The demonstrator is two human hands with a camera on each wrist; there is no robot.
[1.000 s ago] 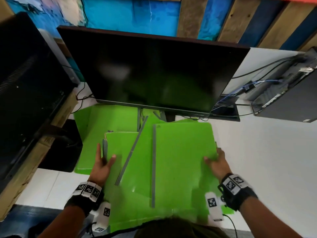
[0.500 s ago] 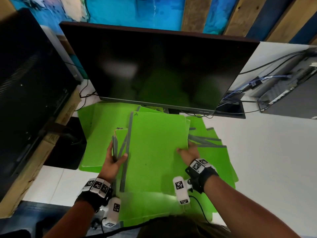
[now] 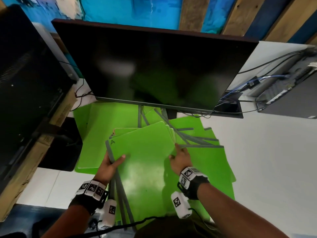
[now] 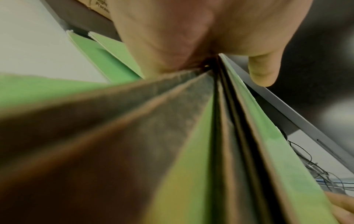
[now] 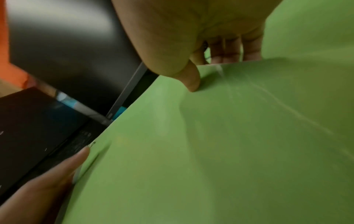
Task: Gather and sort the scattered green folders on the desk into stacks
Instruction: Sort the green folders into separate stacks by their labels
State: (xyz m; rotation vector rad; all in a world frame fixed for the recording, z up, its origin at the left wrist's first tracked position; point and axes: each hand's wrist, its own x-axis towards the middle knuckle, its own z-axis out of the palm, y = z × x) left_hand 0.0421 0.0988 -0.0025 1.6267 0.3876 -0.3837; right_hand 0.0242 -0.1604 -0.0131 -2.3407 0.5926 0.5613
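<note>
Head view: the left hand (image 3: 109,166) grips a bundle of flat green card folders with grey spines (image 3: 142,162) by the spine edge, thumb on top beside a handwritten "A". The right hand (image 3: 181,158) has its fingers tucked under the bundle's far edge, thumb on top. More loose green folders (image 3: 205,162) lie fanned on the white bench (image 3: 267,160) below the large black monitor (image 3: 154,66).

Left wrist view: several grey spines (image 4: 172,113) splay out from the clamped palm, so the held folders are not squared.

Right wrist view: the thumb (image 5: 188,78) dents the top cover (image 5: 229,144) while the fingers curl beneath it.

Risk, as I judge it: with the spines fanned, an inner folder could slide out, or the thin cover crease under the thumb.
</note>
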